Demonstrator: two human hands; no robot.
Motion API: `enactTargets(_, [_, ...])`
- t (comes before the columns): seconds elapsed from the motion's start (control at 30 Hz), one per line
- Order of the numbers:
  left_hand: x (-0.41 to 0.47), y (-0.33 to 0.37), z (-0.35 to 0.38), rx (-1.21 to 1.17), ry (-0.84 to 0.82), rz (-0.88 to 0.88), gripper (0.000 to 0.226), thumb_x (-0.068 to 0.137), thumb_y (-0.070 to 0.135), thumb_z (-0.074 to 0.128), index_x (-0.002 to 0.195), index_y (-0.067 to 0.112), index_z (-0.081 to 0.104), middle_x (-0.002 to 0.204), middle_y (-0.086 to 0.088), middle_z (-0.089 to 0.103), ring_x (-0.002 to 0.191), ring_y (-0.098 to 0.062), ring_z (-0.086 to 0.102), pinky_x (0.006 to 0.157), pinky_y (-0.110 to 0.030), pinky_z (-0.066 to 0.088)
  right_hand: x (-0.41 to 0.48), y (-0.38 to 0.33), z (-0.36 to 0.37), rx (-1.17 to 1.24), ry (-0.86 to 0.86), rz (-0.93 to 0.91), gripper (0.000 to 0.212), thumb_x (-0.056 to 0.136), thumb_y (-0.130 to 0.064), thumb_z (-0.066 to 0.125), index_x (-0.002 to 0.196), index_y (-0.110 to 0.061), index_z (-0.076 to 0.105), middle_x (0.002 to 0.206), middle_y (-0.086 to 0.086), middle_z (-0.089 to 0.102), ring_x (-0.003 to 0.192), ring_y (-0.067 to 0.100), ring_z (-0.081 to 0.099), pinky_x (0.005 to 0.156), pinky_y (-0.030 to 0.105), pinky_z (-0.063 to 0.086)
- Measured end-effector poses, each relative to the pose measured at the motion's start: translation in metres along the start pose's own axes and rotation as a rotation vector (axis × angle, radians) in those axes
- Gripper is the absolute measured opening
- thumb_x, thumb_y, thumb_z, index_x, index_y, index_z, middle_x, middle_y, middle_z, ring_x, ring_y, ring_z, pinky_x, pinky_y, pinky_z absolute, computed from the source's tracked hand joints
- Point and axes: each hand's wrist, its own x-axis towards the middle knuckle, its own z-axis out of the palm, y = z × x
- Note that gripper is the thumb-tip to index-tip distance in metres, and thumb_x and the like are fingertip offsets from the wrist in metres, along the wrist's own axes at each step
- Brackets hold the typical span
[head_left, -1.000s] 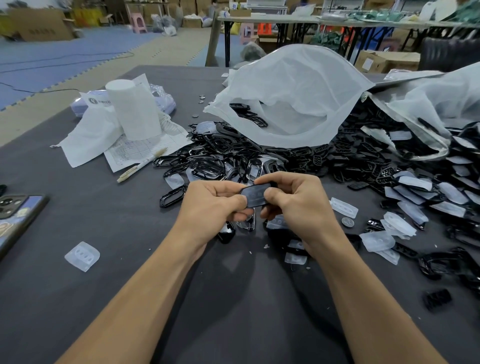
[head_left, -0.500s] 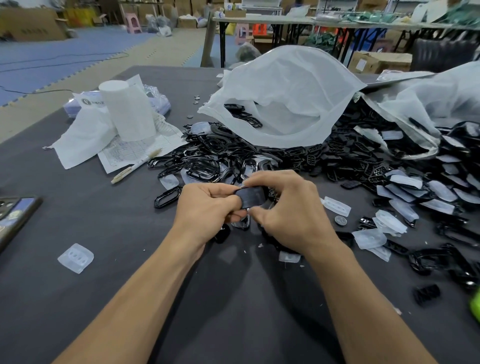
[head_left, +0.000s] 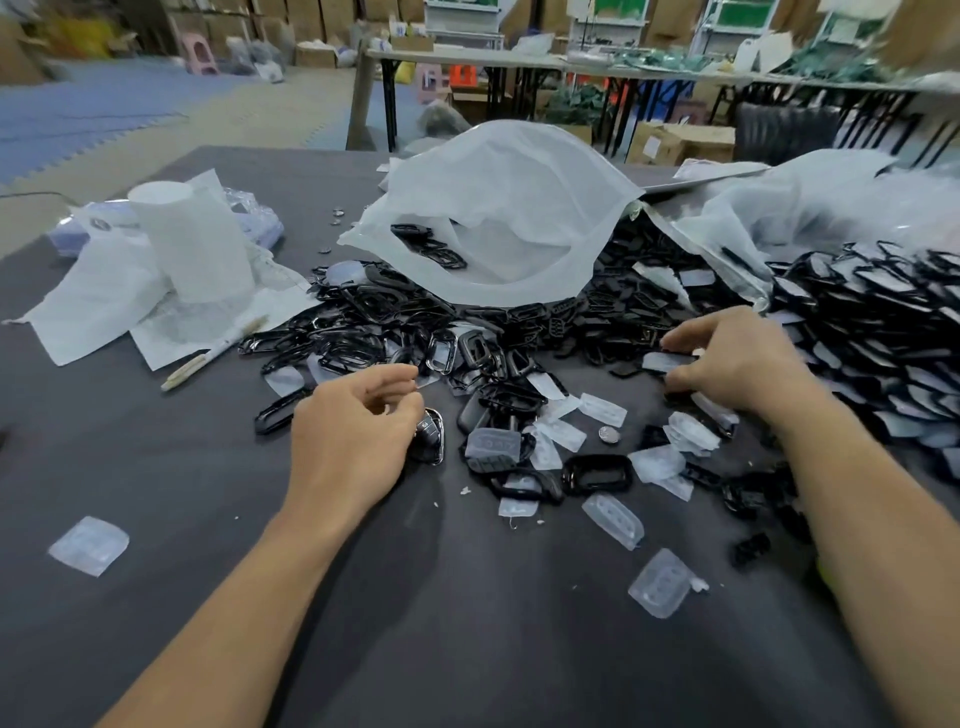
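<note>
Two hands show, the left hand (head_left: 358, 441) at centre and the right hand (head_left: 737, 358) at right with one black shell (head_left: 667, 361) in its fingers. On the surface (head_left: 467, 649) are one pen (head_left: 213, 353), one white roll (head_left: 192, 244), one coin (head_left: 609, 434) and two white bags (head_left: 509, 218). The black frames (head_left: 597, 473) are heaped beyond counting; three clear pads (head_left: 88, 545) lie apart at the bottom.

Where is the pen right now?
In the head view, the pen lies left of centre, beside the white paper and the black frames.
</note>
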Motion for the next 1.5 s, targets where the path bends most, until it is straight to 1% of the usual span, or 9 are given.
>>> enactTargets(0.1, [-0.004,0.004,0.001,0.228,0.05,0.06,0.025,0.083,0.032,0.072,0.103,0.046,0.078,0.094,0.034,0.073,0.104,0.001,0.067,0.092,-0.023,0.042,0.006,0.003,-0.003,-0.07,0.014,-0.009,0.054,0.077,-0.007,0.08,0.127,-0.027,0.073,0.127,-0.003,0.073,0.112,0.017,0.068,0.095,0.023,0.045])
enactTargets(0.3, [-0.002,-0.002,0.001,0.475,0.062,0.115,0.029,0.085,0.032,0.069,0.109,0.046,0.078,0.109,0.004,0.079,0.107,-0.026,0.069,0.087,-0.033,0.047,0.005,-0.059,0.044,0.055,-0.054,-0.173,0.022,0.089,-0.011,0.07,0.093,-0.029,0.081,0.101,-0.002,0.079,0.092,0.013,0.069,0.097,0.025,0.053])
enactTargets(0.5, [0.004,-0.01,0.0,0.507,0.002,0.12,0.027,0.087,0.032,0.068,0.111,0.041,0.079,0.116,0.006,0.077,0.113,-0.023,0.066,0.091,-0.033,0.046,0.011,-0.078,0.083,-0.033,-0.194,-0.118,0.025,0.09,-0.009,0.066,0.114,-0.005,0.071,0.105,0.014,0.074,0.097,0.031,0.07,0.091,0.042,0.06])
enactTargets(0.8, [0.007,-0.014,0.005,0.361,-0.192,0.143,0.034,0.086,0.02,0.075,0.118,0.03,0.078,0.117,0.01,0.077,0.113,-0.01,0.068,0.099,-0.018,0.043,0.0,-0.065,0.099,0.317,-0.009,-0.037,0.018,0.083,-0.015,0.077,0.07,-0.025,0.07,0.075,-0.009,0.071,0.076,0.011,0.067,0.068,0.026,0.051])
enactTargets(0.97, [0.008,-0.011,0.002,0.14,-0.149,0.012,0.081,0.075,0.012,0.086,0.145,0.039,0.056,0.078,0.025,0.073,0.081,0.006,0.069,0.079,-0.001,0.047,-0.005,-0.06,0.097,0.592,0.116,0.018,0.017,0.08,-0.022,0.082,0.065,-0.026,0.076,0.06,-0.013,0.071,0.053,-0.002,0.062,0.058,0.018,0.046])
enactTargets(1.07, [0.012,-0.015,-0.001,0.047,-0.139,-0.08,0.1,0.07,0.016,0.09,0.152,0.046,0.04,0.082,0.024,0.073,0.08,0.003,0.068,0.069,-0.009,0.046,-0.006,-0.057,0.094,0.7,0.181,0.103,0.019,0.071,-0.028,0.092,0.06,-0.026,0.076,0.054,-0.011,0.069,0.044,0.0,0.06,0.055,0.023,0.047])
enactTargets(1.17, [0.015,-0.016,-0.002,-0.094,-0.167,-0.1,0.081,0.069,0.018,0.092,0.138,0.046,0.059,0.078,0.016,0.073,0.078,-0.005,0.068,0.079,-0.026,0.048,-0.011,-0.057,0.09,0.819,0.264,0.143,0.022,0.067,-0.035,0.096,0.06,-0.037,0.075,0.054,-0.015,0.068,0.042,-0.003,0.058,0.044,0.013,0.044])
enactTargets(1.3, [0.014,-0.014,-0.002,-0.109,-0.152,-0.059,0.024,0.073,0.028,0.087,0.088,0.046,0.08,0.064,0.017,0.064,0.06,0.0,0.055,0.065,-0.023,0.043,-0.017,-0.065,0.091,0.976,0.234,0.083,0.016,0.072,-0.035,0.094,0.066,-0.035,0.078,0.055,-0.008,0.069,0.044,0.004,0.057,0.051,0.016,0.048])
enactTargets(1.5, [0.012,-0.012,-0.004,-0.081,-0.097,-0.042,0.032,0.078,0.016,0.084,0.088,0.045,0.08,0.074,0.023,0.072,0.063,0.002,0.061,0.058,-0.005,0.044,-0.033,-0.091,0.107,1.022,0.004,-0.032,0.016,0.083,-0.03,0.085,0.07,-0.024,0.079,0.054,0.002,0.065,0.048,0.01,0.053,0.057,0.029,0.045])
